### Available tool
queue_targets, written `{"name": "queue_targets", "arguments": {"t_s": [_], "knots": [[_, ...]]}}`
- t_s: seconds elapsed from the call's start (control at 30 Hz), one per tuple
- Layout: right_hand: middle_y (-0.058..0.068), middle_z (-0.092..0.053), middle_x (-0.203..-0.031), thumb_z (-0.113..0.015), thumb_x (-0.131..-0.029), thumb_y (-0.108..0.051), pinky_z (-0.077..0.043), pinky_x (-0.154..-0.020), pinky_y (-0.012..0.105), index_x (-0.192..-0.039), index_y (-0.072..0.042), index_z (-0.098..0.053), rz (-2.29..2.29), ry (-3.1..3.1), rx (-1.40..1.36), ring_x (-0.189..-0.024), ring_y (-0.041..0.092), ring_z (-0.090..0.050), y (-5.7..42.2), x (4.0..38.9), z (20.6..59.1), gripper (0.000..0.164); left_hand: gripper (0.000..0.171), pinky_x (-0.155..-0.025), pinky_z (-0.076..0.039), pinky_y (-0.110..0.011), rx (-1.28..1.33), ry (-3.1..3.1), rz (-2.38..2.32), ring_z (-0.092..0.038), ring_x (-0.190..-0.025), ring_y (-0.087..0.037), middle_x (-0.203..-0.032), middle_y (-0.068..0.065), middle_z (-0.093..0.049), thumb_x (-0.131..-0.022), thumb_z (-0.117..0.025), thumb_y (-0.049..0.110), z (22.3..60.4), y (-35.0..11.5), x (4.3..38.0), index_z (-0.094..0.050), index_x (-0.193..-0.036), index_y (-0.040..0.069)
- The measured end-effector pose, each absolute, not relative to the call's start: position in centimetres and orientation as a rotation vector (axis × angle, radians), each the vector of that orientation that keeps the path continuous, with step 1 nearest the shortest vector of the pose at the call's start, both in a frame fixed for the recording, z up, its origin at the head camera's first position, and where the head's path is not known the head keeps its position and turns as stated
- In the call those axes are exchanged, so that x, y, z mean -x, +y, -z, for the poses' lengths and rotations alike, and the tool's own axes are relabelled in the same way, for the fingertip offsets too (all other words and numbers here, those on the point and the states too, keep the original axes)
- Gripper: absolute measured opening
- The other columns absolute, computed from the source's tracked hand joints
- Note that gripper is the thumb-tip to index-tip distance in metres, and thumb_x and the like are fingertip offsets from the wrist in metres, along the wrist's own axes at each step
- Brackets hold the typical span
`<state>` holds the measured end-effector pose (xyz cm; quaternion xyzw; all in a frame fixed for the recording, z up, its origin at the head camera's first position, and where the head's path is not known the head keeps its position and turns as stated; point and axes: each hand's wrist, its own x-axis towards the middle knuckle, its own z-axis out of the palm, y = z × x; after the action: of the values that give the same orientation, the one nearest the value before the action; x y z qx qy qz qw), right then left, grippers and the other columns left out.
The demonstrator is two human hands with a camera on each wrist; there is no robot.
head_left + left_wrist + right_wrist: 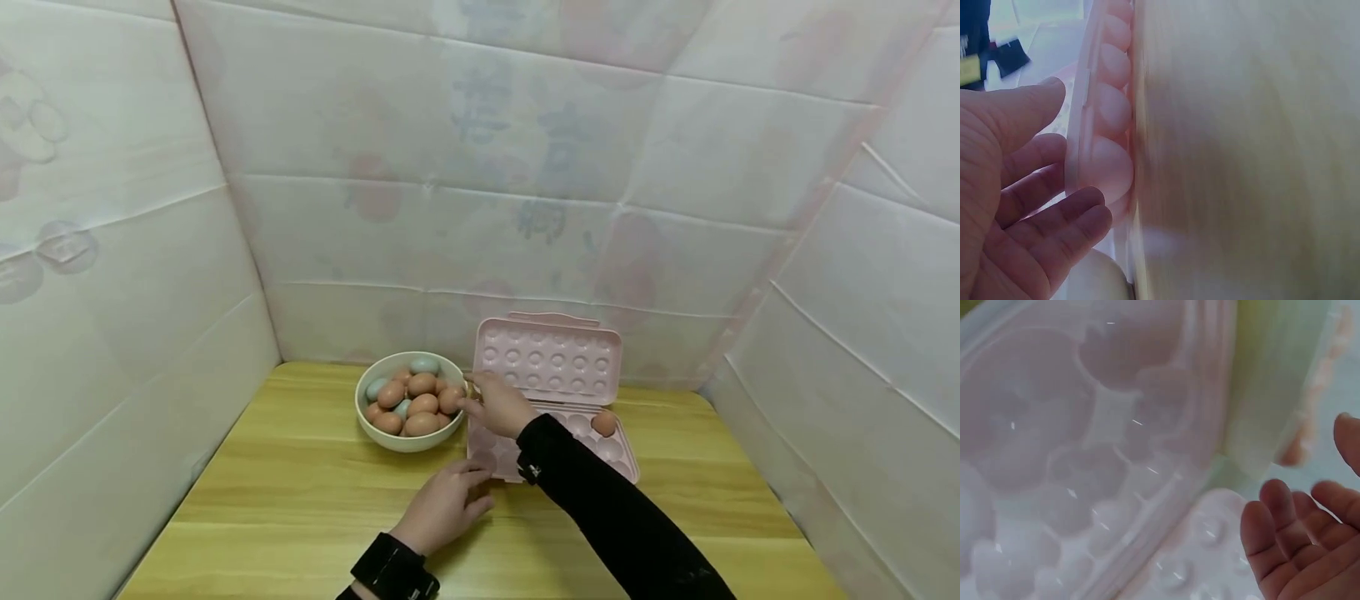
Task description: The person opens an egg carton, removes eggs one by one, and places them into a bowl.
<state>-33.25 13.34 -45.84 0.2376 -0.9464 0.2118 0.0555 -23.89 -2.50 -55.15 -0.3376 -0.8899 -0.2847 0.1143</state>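
A cream bowl of brown and pale blue-green eggs stands left of a pink egg box with its lid raised at the back. One brown egg sits in a cup at the box's right side. My right hand is over the box's left part, its fingertips by the bowl's right rim; in the right wrist view its fingers are loosely bent around nothing. At the box's front left corner is my left hand. Its relaxed fingers lie at the box's edge; contact is unclear.
The wood-grain table carries the bowl and box near its back edge. Pale sheeting walls rise behind and on both sides. Black bands circle both wrists.
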Motion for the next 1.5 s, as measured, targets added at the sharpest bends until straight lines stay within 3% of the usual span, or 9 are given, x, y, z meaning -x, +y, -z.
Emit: {"name": "queue_targets", "arguments": {"t_s": [0.1,0.27,0.47,0.6,0.73,0.9,1.17,1.5], "knots": [[0.019,-0.065,-0.145,-0.066,-0.107,-0.026,-0.061,-0.093,0.046,-0.151,-0.005,-0.058,-0.735,-2.839,-0.768,-0.112,0.031,-0.072,15.1,31.8,44.4,0.049,0.038,-0.101,-0.061,-0.041,0.979,-2.598,0.837,-0.071,-0.122,-0.024,-0.131,-0.007,-0.073,-0.097,-0.081,0.025,55.2,-2.8,24.0,-0.076,-0.129,0.005],[0.017,-0.07,-0.137,-0.066,-0.107,-0.025,-0.061,-0.083,0.036,-0.148,-0.005,-0.061,-0.794,-2.776,-0.725,-0.103,0.025,-0.073,19.6,29.3,43.0,0.046,0.037,-0.1,-0.061,-0.04,0.956,-2.596,0.823,-0.071,-0.118,-0.022,-0.127,-0.005,-0.073,-0.096,-0.082,0.024,55.2,-3.2,24.0,-0.077,-0.127,0.006],[0.026,-0.068,-0.132,-0.07,-0.106,-0.022,-0.058,-0.068,0.028,-0.145,0.001,-0.059,-0.936,-2.707,-0.512,-0.09,0.021,-0.07,26.2,29.4,43.6,0.047,0.038,-0.099,-0.061,-0.041,0.918,-2.599,0.812,-0.071,-0.116,-0.023,-0.126,-0.006,-0.073,-0.096,-0.082,0.025,55.3,-3.6,23.9,-0.077,-0.127,0.005],[0.028,-0.066,-0.132,-0.065,-0.108,-0.022,-0.057,-0.072,0.035,-0.148,0.002,-0.056,-0.954,-2.705,-0.332,-0.096,0.029,-0.068,30.0,30.2,44.0,0.048,0.038,-0.099,-0.061,-0.04,0.915,-2.6,0.804,-0.071,-0.116,-0.022,-0.126,-0.006,-0.073,-0.096,-0.082,0.025,55.2,-3.7,23.8,-0.077,-0.127,0.004],[0.032,-0.063,-0.139,-0.062,-0.109,-0.023,-0.059,-0.085,0.049,-0.15,0.006,-0.054,-0.857,-2.741,-0.214,-0.107,0.04,-0.068,32.4,31.1,44.8,0.051,0.038,-0.099,-0.061,-0.04,0.912,-2.605,0.797,-0.071,-0.116,-0.022,-0.126,-0.005,-0.073,-0.096,-0.082,0.026,55.3,-3.8,23.9,-0.077,-0.128,0.005],[0.031,-0.061,-0.147,-0.066,-0.107,-0.026,-0.057,-0.098,0.058,-0.152,0.005,-0.053,-0.715,-2.877,-0.144,-0.12,0.048,-0.067,33.8,32.1,46.8,0.057,0.038,-0.099,-0.061,-0.04,0.907,-2.612,0.797,-0.071,-0.116,-0.022,-0.125,-0.005,-0.073,-0.096,-0.082,0.027,55.3,-3.9,23.8,-0.077,-0.127,0.006],[0.028,-0.066,-0.141,-0.069,-0.103,-0.016,-0.055,-0.101,0.058,-0.147,0.002,-0.061,-0.535,-2.982,-0.213,-0.126,0.048,-0.065,34.4,32.5,49.2,0.048,0.038,-0.1,-0.061,-0.041,0.905,-2.617,0.797,-0.071,-0.118,-0.023,-0.127,-0.006,-0.073,-0.096,-0.081,0.027,55.2,-3.8,23.7,-0.077,-0.128,0.006],[0.027,-0.066,-0.143,-0.074,-0.1,-0.014,-0.051,-0.11,0.061,-0.143,0.001,-0.065,-0.497,-2.985,-0.229,-0.132,0.048,-0.062,34.3,33.1,50.1,0.047,0.037,-0.099,-0.061,-0.039,0.899,-2.617,0.788,-0.071,-0.116,-0.021,-0.126,-0.005,-0.073,-0.096,-0.082,0.028,55.2,-3.7,23.7,-0.078,-0.127,0.007]]}}
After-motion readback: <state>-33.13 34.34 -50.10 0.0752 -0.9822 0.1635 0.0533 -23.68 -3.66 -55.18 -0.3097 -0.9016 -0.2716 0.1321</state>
